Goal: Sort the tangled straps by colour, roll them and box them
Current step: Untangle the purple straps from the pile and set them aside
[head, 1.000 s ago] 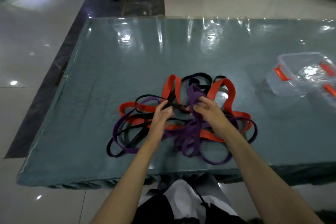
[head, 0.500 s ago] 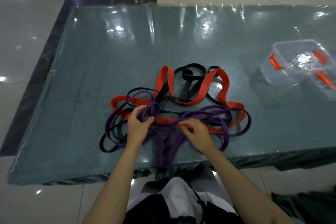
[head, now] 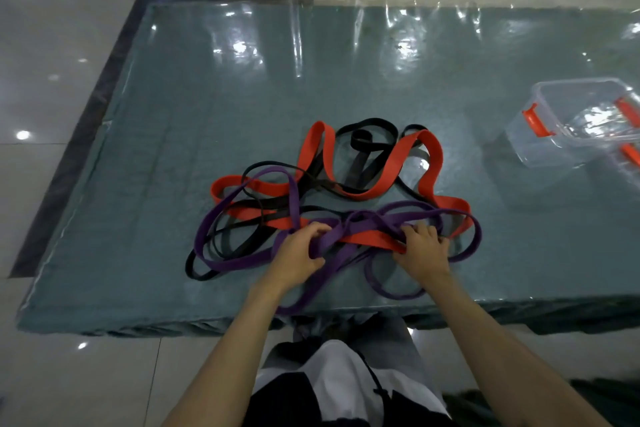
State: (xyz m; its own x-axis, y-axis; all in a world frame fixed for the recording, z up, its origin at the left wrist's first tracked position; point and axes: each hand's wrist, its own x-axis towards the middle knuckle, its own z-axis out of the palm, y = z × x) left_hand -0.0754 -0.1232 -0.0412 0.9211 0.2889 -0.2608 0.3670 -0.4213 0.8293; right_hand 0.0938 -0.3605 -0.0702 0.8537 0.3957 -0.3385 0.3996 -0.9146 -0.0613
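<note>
A tangle of straps lies near the front middle of the table: a purple strap (head: 242, 262), a red strap (head: 408, 163) and a black strap (head: 363, 142), looped over one another. My left hand (head: 299, 255) grips a bunch of the purple strap at the tangle's front. My right hand (head: 422, 248) has its curled fingers round purple loops where they cross the red strap. One purple loop hangs over the table's front edge. A clear plastic box (head: 575, 121) with orange clips stands open at the right.
The table (head: 311, 80) is covered with a teal cloth under shiny clear plastic. The box's lid (head: 630, 152) lies beside it at the right edge. Glossy tiled floor surrounds the table. My lap is below the front edge.
My right hand has let the lifted purple bunch down and moved right, away from my left hand. The purple strap is now spread flatter along the front of the tangle.
</note>
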